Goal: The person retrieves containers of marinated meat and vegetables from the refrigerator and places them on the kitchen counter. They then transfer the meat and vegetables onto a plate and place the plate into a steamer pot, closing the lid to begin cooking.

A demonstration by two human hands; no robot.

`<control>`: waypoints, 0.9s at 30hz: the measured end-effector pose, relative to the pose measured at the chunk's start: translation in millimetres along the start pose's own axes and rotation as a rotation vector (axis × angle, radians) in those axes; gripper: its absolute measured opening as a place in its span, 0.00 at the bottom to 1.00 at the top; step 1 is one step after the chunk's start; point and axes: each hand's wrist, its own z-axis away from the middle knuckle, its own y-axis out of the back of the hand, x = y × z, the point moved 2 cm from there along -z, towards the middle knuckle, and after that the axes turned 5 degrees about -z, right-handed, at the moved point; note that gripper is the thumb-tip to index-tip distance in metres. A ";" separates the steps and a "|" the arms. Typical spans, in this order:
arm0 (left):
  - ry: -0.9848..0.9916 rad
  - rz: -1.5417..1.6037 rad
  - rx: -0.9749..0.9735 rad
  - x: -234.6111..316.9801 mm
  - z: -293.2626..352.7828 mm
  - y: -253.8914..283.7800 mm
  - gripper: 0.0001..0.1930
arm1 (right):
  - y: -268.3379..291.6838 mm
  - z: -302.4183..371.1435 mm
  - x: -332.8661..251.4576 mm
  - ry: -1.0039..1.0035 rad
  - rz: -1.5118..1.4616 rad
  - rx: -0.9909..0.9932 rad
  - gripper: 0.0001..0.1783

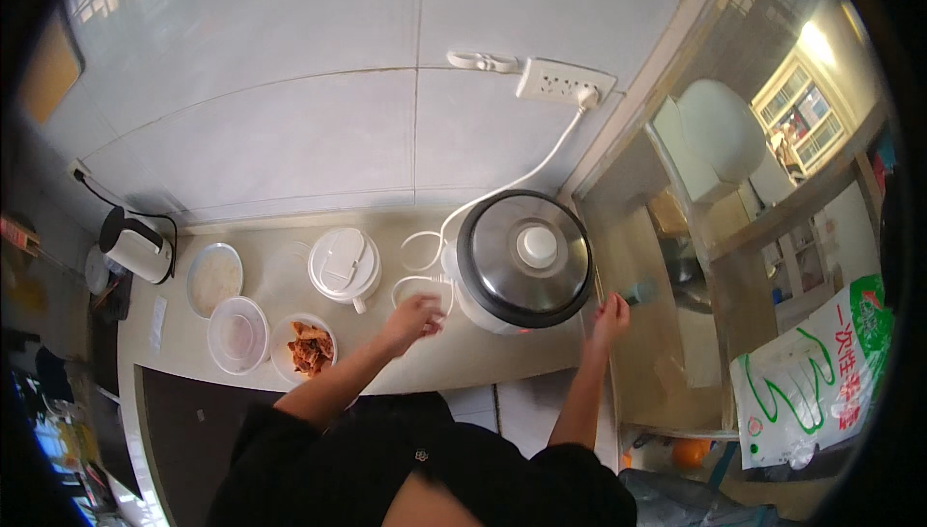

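My left hand (415, 322) hovers over the front of the counter, left of a white electric cooker (479, 309) with a domed metal lid (502, 247) and white knob. Its fingers are loosely bent and slightly blurred, and I see nothing in them. To the cooker's right, my right hand (610, 319) is closed, fingertips pinched near a thin upright line. What it holds, if anything, is too small to make out. The lid sits on the cooker. A white lidded jug (345, 264) and a bowl of reddish-brown food pieces (309, 347) stand left of my left hand.
Farther left are a plastic tub (238, 336), a round dish of pale contents (215, 281) and a white kettle (138, 247). The cooker's white cord (529, 177) runs up to a power strip (566, 82). Wooden shelving (731, 343) and a printed plastic bag (806, 377) border the right side.
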 end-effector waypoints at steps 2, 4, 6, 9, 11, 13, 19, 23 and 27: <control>0.024 0.003 -0.066 -21.5 23.7 14.0 0.12 | -22.4 38.4 -55.5 0.293 0.032 -0.251 0.06; 0.050 -0.027 -0.080 -42.8 49.1 30.1 0.11 | -58.6 87.1 -106.2 0.581 0.164 -0.530 0.05; 0.070 -0.025 -0.007 -58.9 67.9 48.2 0.11 | -121.3 109.5 -131.1 0.816 0.357 -0.844 0.04; 0.036 0.050 0.122 -66.6 91.8 66.8 0.09 | -201.2 104.6 -113.9 1.025 0.558 -1.145 0.06; -0.014 0.145 0.203 -72.4 108.4 81.4 0.08 | -242.3 80.1 -77.0 1.196 0.702 -1.373 0.06; -0.082 0.279 0.276 -84.6 127.8 99.2 0.07 | -269.7 68.9 -51.9 1.322 1.057 -1.390 0.07; -0.095 0.502 0.536 -135.2 172.6 126.8 0.04 | -322.3 3.6 -7.2 1.110 1.627 -1.387 0.11; -0.091 0.583 0.580 -152.1 192.5 125.1 0.04 | -337.4 -17.6 3.5 0.878 1.730 -1.309 0.14; -0.100 0.659 0.612 -165.3 207.2 122.7 0.03 | -346.6 45.3 -15.3 0.958 1.473 -1.254 0.12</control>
